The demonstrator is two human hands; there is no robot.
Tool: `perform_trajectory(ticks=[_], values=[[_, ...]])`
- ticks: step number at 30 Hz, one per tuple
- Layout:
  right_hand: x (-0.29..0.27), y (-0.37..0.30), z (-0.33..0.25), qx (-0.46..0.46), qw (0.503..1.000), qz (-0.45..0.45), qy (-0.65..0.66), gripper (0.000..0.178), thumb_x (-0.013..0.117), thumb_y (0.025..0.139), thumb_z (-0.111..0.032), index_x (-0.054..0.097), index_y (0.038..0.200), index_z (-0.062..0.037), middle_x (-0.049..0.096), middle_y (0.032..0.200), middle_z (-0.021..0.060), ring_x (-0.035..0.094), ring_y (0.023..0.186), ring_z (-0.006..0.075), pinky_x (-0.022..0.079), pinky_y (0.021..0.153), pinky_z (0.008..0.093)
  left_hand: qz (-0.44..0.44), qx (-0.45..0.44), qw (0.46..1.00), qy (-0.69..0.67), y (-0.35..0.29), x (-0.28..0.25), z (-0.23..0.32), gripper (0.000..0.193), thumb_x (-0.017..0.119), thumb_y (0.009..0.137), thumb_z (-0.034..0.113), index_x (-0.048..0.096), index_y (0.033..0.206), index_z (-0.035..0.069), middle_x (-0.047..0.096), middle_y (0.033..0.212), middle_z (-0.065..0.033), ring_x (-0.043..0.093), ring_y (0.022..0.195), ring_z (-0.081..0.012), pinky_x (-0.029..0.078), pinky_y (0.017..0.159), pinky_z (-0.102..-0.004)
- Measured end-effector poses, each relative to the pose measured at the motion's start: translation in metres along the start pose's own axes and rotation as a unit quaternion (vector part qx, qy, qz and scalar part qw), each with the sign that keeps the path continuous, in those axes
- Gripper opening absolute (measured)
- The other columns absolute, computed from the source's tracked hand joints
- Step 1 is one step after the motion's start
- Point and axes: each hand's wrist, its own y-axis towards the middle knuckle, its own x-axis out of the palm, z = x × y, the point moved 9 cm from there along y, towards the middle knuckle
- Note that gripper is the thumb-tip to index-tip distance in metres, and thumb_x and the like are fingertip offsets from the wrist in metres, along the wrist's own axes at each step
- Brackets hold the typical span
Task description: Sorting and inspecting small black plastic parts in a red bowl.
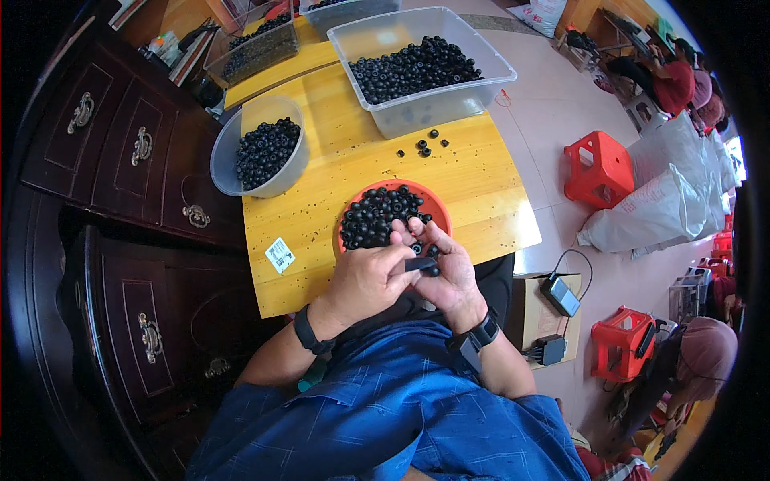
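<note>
A red bowl (439, 212) full of small black round pieces (370, 220), some with a hole, stands at the table's near edge. Over its near side my left hand (362, 276) is closed, thumb and fingers pinching a short, dark flat strip (419, 263). My right hand (455, 280) is cupped palm up beside it with fingers curled, holding a few of the black pieces (431, 271). The strip's end reaches those pieces; whether it touches them is too small to tell.
On the yellow table (337, 160) stand a round clear tub (298, 164) and a large clear bin (417, 120), both holding black pieces. Several loose pieces (423, 147) and a white label (280, 256) lie there. Dark drawers (120, 160) rise at left; a red stool (597, 170) and sacks (666, 200) stand right.
</note>
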Motion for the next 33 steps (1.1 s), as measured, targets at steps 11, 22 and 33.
perform_trajectory(ticks=[11, 22, 33], values=[[-0.012, -0.008, 0.001, 0.002, 0.959, 0.004, -0.283, 0.026, 0.058, 0.101, -0.032, 0.062, 0.111, -0.0089, 0.064, 0.09, 0.0, 0.058, 0.064, 0.0055, 0.041, 0.043, 0.0165, 0.074, 0.034, 0.991, 0.103, 0.007, -0.032, 0.004, 0.024, 0.076, 0.078, 0.007, 0.066, 0.1, 0.008, 0.067, 0.076, -0.0093, 0.068, 0.064, -0.0261, 0.052, 0.056, -0.0364], [0.004, -0.016, 0.003, 0.011, 0.964, -0.026, -0.266, 0.015, 0.058, 0.099, -0.015, 0.061, 0.112, -0.0076, 0.062, 0.089, -0.0005, 0.054, 0.062, 0.0021, 0.04, 0.044, 0.0138, 0.072, -0.008, 0.997, -0.037, 0.004, -0.024, -0.005, 0.035, 0.078, 0.078, 0.002, 0.071, 0.112, 0.007, 0.068, 0.076, -0.0077, 0.063, 0.058, -0.0136, 0.049, 0.053, -0.029], [0.003, -0.014, 0.009, -0.004, 0.977, -0.026, -0.21, 0.026, 0.06, 0.1, -0.021, 0.06, 0.121, -0.006, 0.061, 0.092, -0.0011, 0.051, 0.065, 0.0032, 0.041, 0.046, 0.0143, 0.166, 0.065, 0.984, -0.013, -0.008, -0.027, 0.0, 0.019, 0.077, 0.079, -0.002, 0.069, 0.096, 0.004, 0.062, 0.067, -0.0044, 0.056, 0.054, -0.0088, 0.045, 0.05, -0.0268]])
